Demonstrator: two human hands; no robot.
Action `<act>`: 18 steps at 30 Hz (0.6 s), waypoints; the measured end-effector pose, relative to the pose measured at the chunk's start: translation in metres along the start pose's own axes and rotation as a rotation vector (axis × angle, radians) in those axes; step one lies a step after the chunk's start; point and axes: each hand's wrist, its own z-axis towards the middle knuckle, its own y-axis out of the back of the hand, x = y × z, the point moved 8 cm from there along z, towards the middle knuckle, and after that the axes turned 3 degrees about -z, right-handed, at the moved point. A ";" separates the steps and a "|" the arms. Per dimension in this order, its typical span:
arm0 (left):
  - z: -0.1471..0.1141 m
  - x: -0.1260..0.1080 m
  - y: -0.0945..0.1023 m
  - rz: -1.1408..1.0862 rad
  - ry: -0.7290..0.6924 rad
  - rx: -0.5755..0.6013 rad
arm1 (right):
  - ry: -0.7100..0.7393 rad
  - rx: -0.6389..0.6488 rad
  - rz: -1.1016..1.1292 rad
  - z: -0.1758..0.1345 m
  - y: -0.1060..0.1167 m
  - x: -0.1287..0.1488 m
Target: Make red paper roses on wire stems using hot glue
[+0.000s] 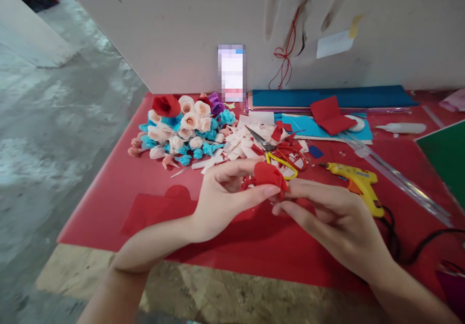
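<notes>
The left hand (223, 203) and right hand (336, 220) pinch a red paper piece (268, 175), smoothly rounded above, creased near its right edge.

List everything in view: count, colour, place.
Flowers: many, mixed colours, back left
Scraps: many, white and red, middle
Scissors: at least one, yellow-handled, on scraps
Phone: one, screen lit, against wall
Glue gun: one, yellow, right
Bottle: one, white, right
Sticks: several, clear, right
Sheets: at least two, blue, back right
Folded piece: one, red, back right
Flat sheet: one, red, left
Board: one, green, right edge
Cord: one, red, on wall
Note: one, white, on wall
Tabletop: one, red, beneath
Petal-like piece: one, red, in hands
Left hand: one, holding it
Right hand: one, touching it
</notes>
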 end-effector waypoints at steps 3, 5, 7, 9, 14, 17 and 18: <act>0.000 0.003 0.000 0.008 0.026 0.004 | -0.011 -0.004 -0.015 0.001 -0.001 -0.002; 0.001 0.003 0.001 0.025 0.030 0.001 | -0.022 -0.014 -0.004 0.000 -0.001 -0.003; 0.001 0.003 0.002 0.035 0.027 -0.003 | -0.040 -0.022 0.019 0.000 -0.001 -0.005; 0.001 0.002 0.002 0.029 0.026 0.000 | -0.060 -0.021 0.047 -0.001 -0.002 -0.007; 0.000 0.001 -0.001 0.050 0.032 0.032 | -0.073 -0.016 0.062 -0.001 -0.002 -0.009; 0.001 -0.001 0.000 0.089 0.009 0.023 | -0.048 -0.022 0.032 0.000 -0.001 -0.008; 0.001 -0.002 0.000 0.106 -0.008 0.019 | -0.036 -0.024 0.024 0.000 -0.001 -0.007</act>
